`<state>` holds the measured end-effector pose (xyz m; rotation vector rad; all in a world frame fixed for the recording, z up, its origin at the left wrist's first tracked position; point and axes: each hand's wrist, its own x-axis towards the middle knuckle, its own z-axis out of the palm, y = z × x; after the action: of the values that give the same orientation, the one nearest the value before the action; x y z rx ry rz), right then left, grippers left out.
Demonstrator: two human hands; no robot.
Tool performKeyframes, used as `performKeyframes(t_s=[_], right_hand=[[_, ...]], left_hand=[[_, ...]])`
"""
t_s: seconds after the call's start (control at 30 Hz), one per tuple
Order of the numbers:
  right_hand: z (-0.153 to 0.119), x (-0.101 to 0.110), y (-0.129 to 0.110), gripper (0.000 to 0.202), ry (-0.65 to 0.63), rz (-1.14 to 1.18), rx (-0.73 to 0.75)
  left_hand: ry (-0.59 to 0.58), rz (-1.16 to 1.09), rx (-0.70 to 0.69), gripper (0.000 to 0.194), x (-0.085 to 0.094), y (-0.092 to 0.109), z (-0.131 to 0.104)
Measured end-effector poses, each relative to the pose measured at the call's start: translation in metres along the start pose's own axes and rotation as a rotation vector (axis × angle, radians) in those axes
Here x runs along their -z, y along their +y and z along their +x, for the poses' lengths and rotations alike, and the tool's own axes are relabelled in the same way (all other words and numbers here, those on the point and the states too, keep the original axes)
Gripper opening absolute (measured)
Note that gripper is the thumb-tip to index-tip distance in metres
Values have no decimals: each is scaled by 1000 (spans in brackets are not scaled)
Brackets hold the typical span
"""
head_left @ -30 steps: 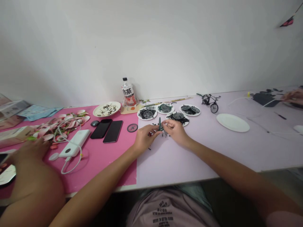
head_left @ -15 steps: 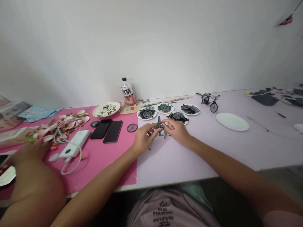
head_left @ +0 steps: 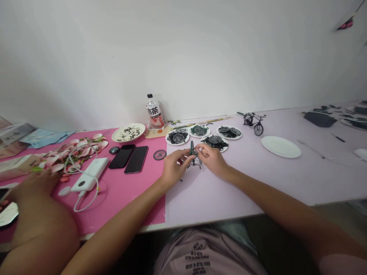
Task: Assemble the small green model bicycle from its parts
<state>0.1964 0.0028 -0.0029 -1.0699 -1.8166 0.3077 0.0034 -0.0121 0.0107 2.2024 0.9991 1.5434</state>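
Observation:
Between my two hands is a small dark model bicycle [head_left: 192,148], partly built, with a wheel seen edge-on at its top and thin grey parts below. My left hand [head_left: 175,165] pinches it from the left side. My right hand [head_left: 211,156] has thumb and forefinger closed on its right side; the fingers cover much of it. Just beyond lie small white plates, one of them a plate [head_left: 214,142] of dark wheels and bicycle parts. A loose spoked wheel [head_left: 159,154] rests on the pink cover left of my left hand.
A finished model bicycle [head_left: 254,123] stands at the back right, near a white oval plate [head_left: 281,147]. Left are two phones [head_left: 136,159], a white power bank [head_left: 89,175] with cable, and pink petals [head_left: 77,152]. A drink bottle [head_left: 155,112] stands by the wall. Another person's arm [head_left: 43,214] reaches in at left.
Both hands stay around the model bicycle, with only a slight shift. The camera view has moved a little; nothing was picked up or let go.

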Motion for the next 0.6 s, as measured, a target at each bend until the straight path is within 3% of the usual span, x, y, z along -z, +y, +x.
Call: performKeyframes(t_s=[0.27, 0.6], right_hand=[[-1, 1, -3, 37, 44, 61, -8], [0, 4, -19, 48, 10, 340, -232]], left_hand=[[8, 24, -44, 34, 0, -3, -1], [-10, 134, -206, 29, -1, -12, -1]])
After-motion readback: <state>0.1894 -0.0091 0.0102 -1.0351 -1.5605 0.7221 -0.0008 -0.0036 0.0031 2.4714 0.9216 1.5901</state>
